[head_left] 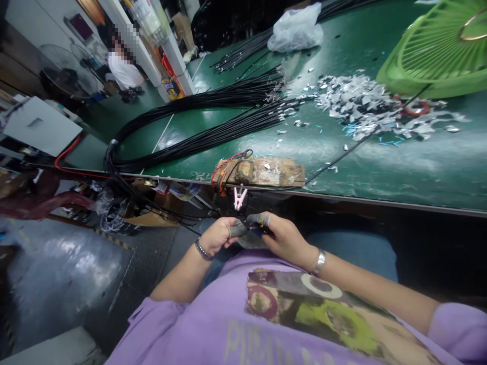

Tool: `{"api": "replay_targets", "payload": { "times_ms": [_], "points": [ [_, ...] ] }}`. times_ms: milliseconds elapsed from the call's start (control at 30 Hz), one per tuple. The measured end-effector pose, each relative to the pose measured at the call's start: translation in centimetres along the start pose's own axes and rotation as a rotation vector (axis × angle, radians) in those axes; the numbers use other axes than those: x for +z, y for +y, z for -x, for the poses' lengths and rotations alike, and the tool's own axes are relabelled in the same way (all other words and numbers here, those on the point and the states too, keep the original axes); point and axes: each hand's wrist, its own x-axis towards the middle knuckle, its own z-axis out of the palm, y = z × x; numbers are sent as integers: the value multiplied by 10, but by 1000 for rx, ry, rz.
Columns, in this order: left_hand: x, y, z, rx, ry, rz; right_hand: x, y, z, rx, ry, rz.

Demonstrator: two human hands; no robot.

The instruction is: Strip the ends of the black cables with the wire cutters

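In front of my waist, below the table edge, my two hands nearly meet. My left hand (220,234) is closed, its covered thumb pressed on a thin black cable that comes in from the left. My right hand (281,235) is pinched shut just beside it, with grey coverings on its fingertips; what lies between those fingers is too dark and small to make out. Just above them a pink clothes peg (239,197) sticks out from a wooden block (277,172) on the table edge. The bundle of black cables (198,134) loops over the green table (380,172) and hangs off its edge.
Silvery foil scraps (357,101) and small blue bits lie heaped on the table. A green plastic basket (437,50) stands at the right, a clear plastic bag (297,28) at the back. A person (124,68) sits beyond a post; a cardboard box (160,213) is below the table.
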Motion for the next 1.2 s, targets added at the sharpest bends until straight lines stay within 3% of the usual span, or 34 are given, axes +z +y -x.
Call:
{"api": "replay_targets", "payload": {
  "times_ms": [133,233,300,433,567,633,700,800,933,1067,1200],
  "points": [
    [0,-2,-1,-6,-12,-62,1,0,1,91,33,-101],
    [1,-8,-2,44,-11,-171,2,-2,0,251,33,-312],
    [4,-13,-2,198,94,-329,3,-4,-2,436,38,-516],
    [10,-24,-3,649,402,-905,5,-9,-6,815,54,-896],
    [11,-26,-6,902,440,-1252,4,-10,-7,975,61,-1035],
    [9,-24,-8,893,400,-1240,1,-7,-7,965,46,-997],
    [6,-21,-9,775,359,-1111,-2,-2,-5,867,48,-877],
    [1,-20,-10,543,288,-799,-6,5,-1,573,65,-562],
    [-4,-23,-10,433,178,-536,-7,8,3,233,25,-194],
    [-3,-23,-7,415,174,-640,-8,6,3,147,-33,-46],
    [-1,-19,-4,432,165,-997,-9,1,-2,309,-138,-207]
  ]
}}
